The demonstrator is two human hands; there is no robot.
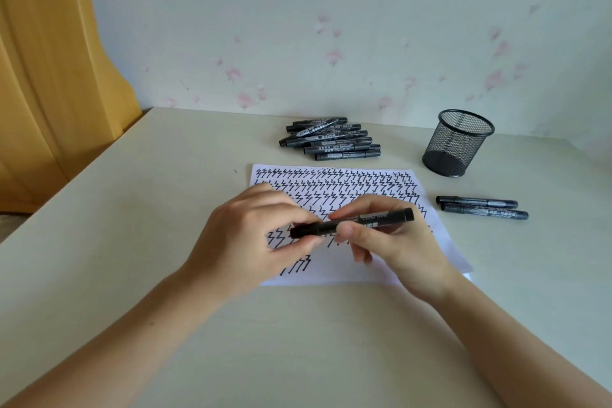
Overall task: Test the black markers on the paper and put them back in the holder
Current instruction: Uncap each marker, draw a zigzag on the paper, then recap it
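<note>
1. Both forearms come in from the near edge of the table [99, 209] and meet over the paper [443, 252].
2. Left hand [245, 235] is closed, fingers pinched on the cap end of the held marker [352, 223].
3. Right hand [394, 242] is closed around the barrel of the same marker, thumb and forefinger on the labelled part, other end sticking out toward the right edge.
4. Marker is held level just above the paper, not touching it. Judgement: this two-handed grip suits pulling the cap off or pressing it on; cannot tell which.
5. Paper lies flat mid-table, top rows filled with black zigzag test marks, lower part near the near edge only partly filled, so there is room for more tests.
6. Pile of markers [331, 139] lies toward the far edge, just beyond the paper's top edge; caps on as far as I can see. Likely the untested stock, kept within reach.
7. Two markers [482, 207] lie side by side right of the paper, apart from the pile; possibly already tested, cannot confirm.
8. Mesh holder [458, 142] stands upright toward the far right corner, looks empty; no marker returned yet, so the task looks early.
</note>
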